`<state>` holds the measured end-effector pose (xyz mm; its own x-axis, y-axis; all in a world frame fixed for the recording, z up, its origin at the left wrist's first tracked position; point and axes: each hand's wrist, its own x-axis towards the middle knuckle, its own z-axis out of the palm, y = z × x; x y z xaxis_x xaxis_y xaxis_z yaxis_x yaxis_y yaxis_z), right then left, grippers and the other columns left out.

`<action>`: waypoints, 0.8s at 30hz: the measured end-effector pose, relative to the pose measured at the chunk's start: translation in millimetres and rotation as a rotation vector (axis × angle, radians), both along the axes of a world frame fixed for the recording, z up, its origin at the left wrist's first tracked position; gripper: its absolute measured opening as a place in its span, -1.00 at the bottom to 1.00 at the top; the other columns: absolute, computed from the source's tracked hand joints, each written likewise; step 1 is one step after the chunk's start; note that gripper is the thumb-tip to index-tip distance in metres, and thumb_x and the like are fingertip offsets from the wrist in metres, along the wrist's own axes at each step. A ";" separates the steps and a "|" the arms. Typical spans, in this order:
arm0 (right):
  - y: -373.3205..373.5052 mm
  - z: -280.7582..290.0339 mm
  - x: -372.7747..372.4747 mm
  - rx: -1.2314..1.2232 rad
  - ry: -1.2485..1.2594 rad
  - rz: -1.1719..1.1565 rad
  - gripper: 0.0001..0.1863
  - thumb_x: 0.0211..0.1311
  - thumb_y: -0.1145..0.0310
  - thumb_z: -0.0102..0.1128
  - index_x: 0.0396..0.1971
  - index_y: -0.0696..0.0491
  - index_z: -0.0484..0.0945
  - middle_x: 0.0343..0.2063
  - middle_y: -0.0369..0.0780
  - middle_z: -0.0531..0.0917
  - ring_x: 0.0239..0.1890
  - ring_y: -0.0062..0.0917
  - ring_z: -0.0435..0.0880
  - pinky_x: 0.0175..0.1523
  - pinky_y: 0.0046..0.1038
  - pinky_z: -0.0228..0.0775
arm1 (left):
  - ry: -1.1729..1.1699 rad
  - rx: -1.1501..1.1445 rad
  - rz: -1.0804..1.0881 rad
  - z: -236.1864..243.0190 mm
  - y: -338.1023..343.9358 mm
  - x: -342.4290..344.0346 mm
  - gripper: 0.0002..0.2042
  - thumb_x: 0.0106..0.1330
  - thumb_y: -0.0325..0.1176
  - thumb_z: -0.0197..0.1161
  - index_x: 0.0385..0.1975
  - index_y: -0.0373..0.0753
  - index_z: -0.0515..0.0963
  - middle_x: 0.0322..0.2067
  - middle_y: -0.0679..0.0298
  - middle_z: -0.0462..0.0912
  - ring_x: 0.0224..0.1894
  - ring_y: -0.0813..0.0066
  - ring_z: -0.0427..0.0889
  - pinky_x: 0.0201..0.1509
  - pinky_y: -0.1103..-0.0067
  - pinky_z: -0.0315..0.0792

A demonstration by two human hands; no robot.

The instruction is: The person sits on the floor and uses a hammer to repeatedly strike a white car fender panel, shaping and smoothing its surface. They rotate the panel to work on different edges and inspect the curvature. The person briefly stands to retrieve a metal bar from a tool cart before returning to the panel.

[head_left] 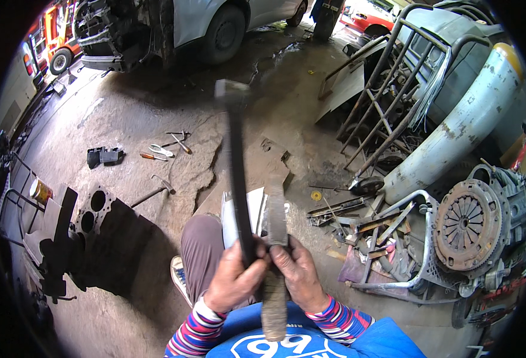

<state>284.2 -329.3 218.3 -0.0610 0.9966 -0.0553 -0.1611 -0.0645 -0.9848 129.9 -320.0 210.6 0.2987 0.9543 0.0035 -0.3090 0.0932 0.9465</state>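
Observation:
My left hand (233, 280) is closed around the lower end of a hammer (238, 173). Its long dark handle stands upright, with a pale, motion-blurred head at the top. My right hand (301, 274) grips a flat, blade-like tool (276, 221) pointing away from me. That tool's thick handle (275, 313) is wrapped in worn, tan-brown material and reaches back toward my chest. Both hands nearly meet in front of my lap, thumbs close together. Behind the tools lies a white, flat-sided object (230, 224), partly hidden, beside my left knee.
Pliers (160, 150), screwdrivers (182, 144), a black plastic part (105, 156) and another hammer (155, 192) lie on the cracked floor. Perforated metal sheet (97, 206) stands left. At right are a gas cylinder (454, 122), scrap-filled metal frame (427, 238) and clutch cover (467, 224). A vehicle (191, 24) stands ahead.

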 end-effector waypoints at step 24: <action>8.8 -95.5 80.7 -0.428 0.020 0.088 -0.40 0.31 0.05 0.21 0.12 0.19 0.31 -0.52 -0.25 0.56 -0.53 -0.55 0.56 -0.42 -0.51 0.40 | 0.025 -0.102 0.325 -43.8 -17.7 -35.9 -0.59 0.32 -0.19 0.36 -0.02 -0.28 0.37 -0.50 0.39 0.49 -0.55 0.69 0.44 -0.49 0.72 0.37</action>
